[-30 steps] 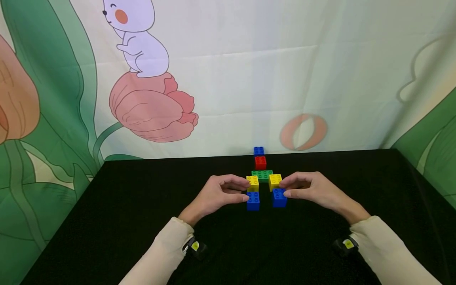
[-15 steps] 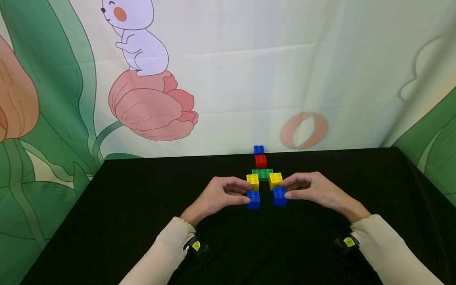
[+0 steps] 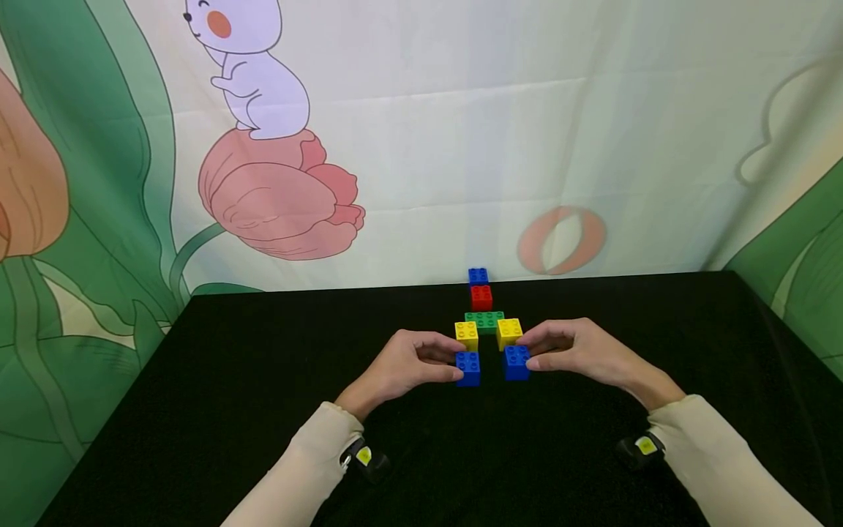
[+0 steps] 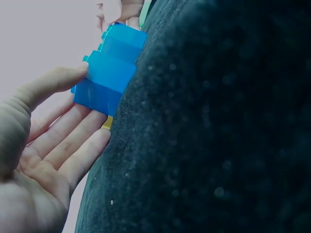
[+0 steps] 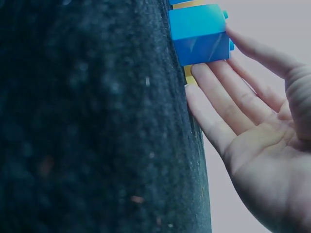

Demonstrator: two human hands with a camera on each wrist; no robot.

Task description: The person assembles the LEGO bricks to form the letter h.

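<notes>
In the head view, my left hand (image 3: 410, 359) lies at the outer left side of a blue brick (image 3: 468, 369) and the yellow brick (image 3: 466, 335) behind it. Its thumb touches the blue brick's edge, and the other fingers reach straight towards the yellow one. Mirroring it, my right hand (image 3: 579, 351) has its thumb at the right side of a second blue brick (image 3: 516, 364), its fingertips beside a second yellow brick (image 3: 509, 334). The left wrist view shows the thumb on the blue brick's (image 4: 97, 97) corner. Straight fingers reach past the blue brick (image 5: 201, 46) in the right wrist view.
Behind the yellow bricks lie a long green brick (image 3: 484, 322), a red brick (image 3: 481, 298) and a far blue brick (image 3: 478, 276) in a line. The black table (image 3: 296, 329) ends at a printed cloth backdrop (image 3: 421, 146).
My left hand has shifted slightly right and towards me against its bricks. The right hand stays almost still. The bricks keep their arrangement while the view tilts a little.
</notes>
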